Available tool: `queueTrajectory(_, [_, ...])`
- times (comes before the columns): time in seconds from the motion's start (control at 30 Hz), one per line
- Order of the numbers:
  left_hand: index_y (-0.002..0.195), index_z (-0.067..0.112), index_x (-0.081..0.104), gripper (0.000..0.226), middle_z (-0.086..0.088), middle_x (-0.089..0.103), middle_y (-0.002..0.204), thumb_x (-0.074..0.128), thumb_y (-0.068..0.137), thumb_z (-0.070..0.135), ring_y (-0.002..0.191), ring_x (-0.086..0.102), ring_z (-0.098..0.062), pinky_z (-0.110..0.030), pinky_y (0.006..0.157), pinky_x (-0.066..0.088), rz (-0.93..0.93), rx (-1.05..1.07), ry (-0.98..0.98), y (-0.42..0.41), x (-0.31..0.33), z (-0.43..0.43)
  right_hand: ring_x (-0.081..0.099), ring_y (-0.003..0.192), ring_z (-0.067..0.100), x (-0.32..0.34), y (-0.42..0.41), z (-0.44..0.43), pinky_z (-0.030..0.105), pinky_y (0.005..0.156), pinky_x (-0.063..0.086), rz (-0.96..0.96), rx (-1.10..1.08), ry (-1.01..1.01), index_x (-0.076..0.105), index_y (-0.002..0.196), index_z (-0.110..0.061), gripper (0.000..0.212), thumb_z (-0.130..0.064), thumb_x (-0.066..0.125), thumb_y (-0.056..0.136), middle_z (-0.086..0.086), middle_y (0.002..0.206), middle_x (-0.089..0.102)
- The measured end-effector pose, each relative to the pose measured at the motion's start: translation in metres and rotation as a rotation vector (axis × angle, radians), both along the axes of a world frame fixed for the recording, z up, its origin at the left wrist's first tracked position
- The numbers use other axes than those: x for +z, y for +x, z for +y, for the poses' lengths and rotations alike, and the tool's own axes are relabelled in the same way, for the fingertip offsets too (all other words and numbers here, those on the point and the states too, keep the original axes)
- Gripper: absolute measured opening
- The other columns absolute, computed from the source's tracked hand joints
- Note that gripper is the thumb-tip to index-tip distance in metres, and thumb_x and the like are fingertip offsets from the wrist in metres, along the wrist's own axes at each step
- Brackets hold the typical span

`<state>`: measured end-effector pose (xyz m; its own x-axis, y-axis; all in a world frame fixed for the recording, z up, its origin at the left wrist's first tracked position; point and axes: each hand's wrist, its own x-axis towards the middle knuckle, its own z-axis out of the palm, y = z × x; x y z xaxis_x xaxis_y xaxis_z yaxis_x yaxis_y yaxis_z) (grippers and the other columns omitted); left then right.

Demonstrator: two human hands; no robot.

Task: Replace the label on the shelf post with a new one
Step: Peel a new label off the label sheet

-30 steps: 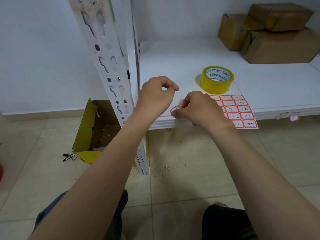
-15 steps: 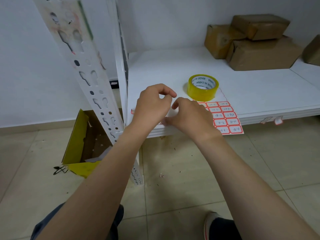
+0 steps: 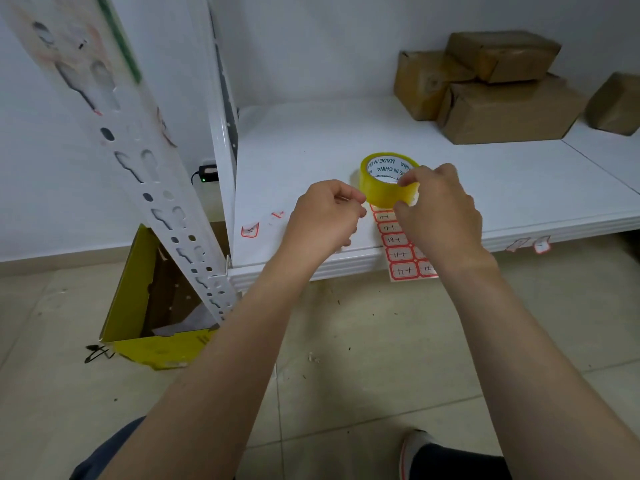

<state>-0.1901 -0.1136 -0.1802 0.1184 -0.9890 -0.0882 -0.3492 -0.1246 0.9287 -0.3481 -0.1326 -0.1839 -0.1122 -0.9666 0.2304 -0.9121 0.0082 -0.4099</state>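
Yellow tape roll (image 3: 378,192) is getting pinched by the right hand (image 3: 440,218), left hand (image 3: 323,221) curling round can't-tell-what, shelf post (image 3: 136,157) seemingly waiting for relabelling.

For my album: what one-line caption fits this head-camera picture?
Right hand grips the yellow tape roll on the shelf, by the label sheet; left hand curled beside it.

This looks like a storeroom. A white metal shelf post (image 3: 152,188) punched with keyhole slots carries a plain white shelf (image 3: 311,140), and 4 brown taped parcels (image 3: 502,109) are stacked at its back corner. A sheet of labels (image 3: 398,251), red-bordered with handwritten codes, lies at the shelf's front edge beside a roll of tape (image 3: 381,192). Below, the bare tiled floor (image 3: 346,341) is littered with scraps, and an open yellow box (image 3: 156,348) stands against the blank white wall (image 3: 311,39).
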Motion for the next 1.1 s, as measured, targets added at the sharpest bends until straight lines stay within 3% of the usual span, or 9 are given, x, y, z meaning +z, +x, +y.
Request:
queueTrajectory(0.1, [0.098,0.014,0.065,0.014,-0.003,0.078,0.086,0.052,0.101,0.014,0.063,0.069,-0.023,-0.039,0.062,0.066,0.019,-0.073,0.141,-0.002,0.003,0.003,0.057,0.121,0.038,-0.005,-0.009,-0.006,0.043,0.084,0.048,0.018,-0.037,0.073,0.050,0.141,-0.026,0.049,-0.034,0.066,0.096,0.010,0.136,0.055])
queueTrajectory(0.2, [0.090,0.013,0.056,0.017,-0.013,0.078,0.090,0.050,0.106,0.013,0.054,0.066,-0.023,-0.025,0.043,0.056,-0.031,-0.234,0.311,-0.009,0.007,0.010,0.044,0.130,0.038,-0.010,-0.011,-0.005,0.050,0.093,0.048,-0.015,0.018,0.133,0.039,0.149,-0.025,0.060,-0.032,0.063,0.094,0.007,0.140,0.059])
queueTrajectory(0.33, [0.098,0.014,0.054,0.012,-0.015,0.077,0.099,0.046,0.107,0.013,0.049,0.067,-0.019,-0.020,0.037,0.048,-0.076,-0.340,0.387,-0.023,0.004,0.014,0.042,0.127,0.038,-0.010,-0.010,-0.002,0.050,0.092,0.046,0.035,0.087,0.098,0.026,0.156,-0.037,0.070,-0.025,0.058,0.095,0.007,0.135,0.060])
queueTrajectory(0.37, [0.111,0.014,0.052,0.008,-0.016,0.076,0.101,0.045,0.107,0.013,0.047,0.067,-0.018,-0.019,0.036,0.048,-0.060,-0.338,0.390,-0.025,0.002,0.015,0.041,0.128,0.038,-0.010,-0.011,-0.002,0.050,0.094,0.044,0.070,0.085,0.115,0.027,0.156,-0.038,0.069,-0.026,0.057,0.095,0.008,0.136,0.058])
queueTrajectory(0.43, [0.131,0.019,0.043,0.025,-0.017,0.075,0.108,0.046,0.107,0.014,0.043,0.067,-0.015,-0.018,0.035,0.046,-0.037,-0.339,0.397,-0.027,-0.003,0.014,0.037,0.129,0.039,-0.011,-0.011,-0.002,0.048,0.098,0.040,0.110,0.076,0.168,0.030,0.157,-0.039,0.065,-0.027,0.054,0.097,0.012,0.137,0.053])
queueTrajectory(0.6, [0.141,0.024,0.040,0.036,-0.021,0.073,0.116,0.047,0.106,0.021,0.050,0.067,-0.019,-0.017,0.035,0.045,-0.060,-0.378,0.428,-0.027,-0.009,0.017,0.045,0.123,0.038,-0.004,-0.011,-0.001,0.047,0.092,0.044,0.042,0.072,0.169,0.048,0.137,-0.029,0.040,-0.019,0.051,0.098,0.011,0.124,0.065])
queueTrajectory(0.8, [0.133,0.028,0.043,0.030,-0.011,0.079,0.105,0.052,0.105,0.031,0.054,0.064,-0.017,-0.016,0.042,0.040,-0.134,-0.406,0.426,-0.025,-0.011,0.019,0.063,0.107,0.035,-0.002,-0.011,0.002,0.047,0.094,0.051,-0.003,0.056,0.168,0.052,0.123,-0.030,0.033,-0.026,0.063,0.092,0.006,0.120,0.069])
queueTrajectory(0.93, [0.114,0.012,0.063,0.028,-0.002,0.082,0.081,0.048,0.104,0.034,0.044,0.058,-0.010,-0.013,0.041,0.034,-0.302,-0.443,0.419,-0.025,-0.011,0.018,0.063,0.117,0.035,-0.004,-0.012,0.003,0.047,0.098,0.050,0.001,0.068,0.206,0.053,0.136,-0.037,0.042,-0.032,0.061,0.095,0.005,0.133,0.066])
queueTrajectory(1.1, [0.108,0.018,0.056,0.027,0.001,0.082,0.080,0.046,0.105,0.043,0.044,0.040,-0.012,-0.016,0.043,0.027,-0.349,-0.612,0.605,-0.027,-0.013,0.028,0.063,0.116,0.032,0.000,-0.017,0.005,0.040,0.090,0.049,-0.029,0.062,0.250,0.060,0.128,-0.033,0.035,-0.041,0.064,0.095,0.002,0.130,0.067])
